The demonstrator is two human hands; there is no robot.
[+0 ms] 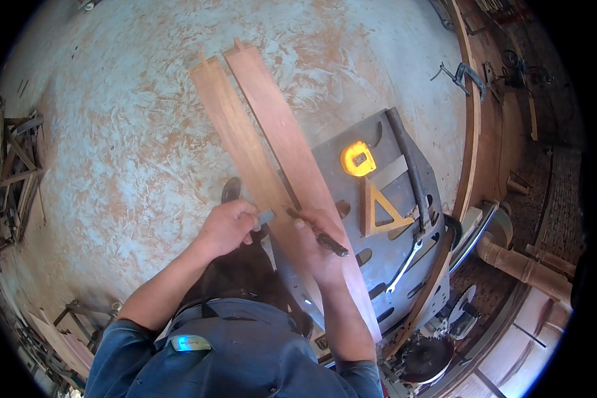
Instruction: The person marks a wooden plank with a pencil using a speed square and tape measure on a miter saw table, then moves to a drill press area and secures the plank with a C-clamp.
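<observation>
Two long reddish-brown boards, a left board (pixel 235 129) and a right board (pixel 278 129), lie side by side, each with a narrow tongue at its far end. My left hand (pixel 231 229) is closed at the left board's edge, pinching a small flat grey piece (pixel 266 216) between thumb and fingers. Over the near part of the boards, my right hand (pixel 318 242) is closed around a slim dark pen-like tool (pixel 330 244). One end of it points toward the left board; its exact kind cannot be made out.
A grey slotted metal table (pixel 331 156) supports the boards. On it lie a yellow tape measure (pixel 358 158), a wooden set square (pixel 380 211), a wrench (pixel 404 266) and a dark bar (pixel 408 162). A clamp (pixel 467 78) and a saw blade (pixel 462 304) are at right.
</observation>
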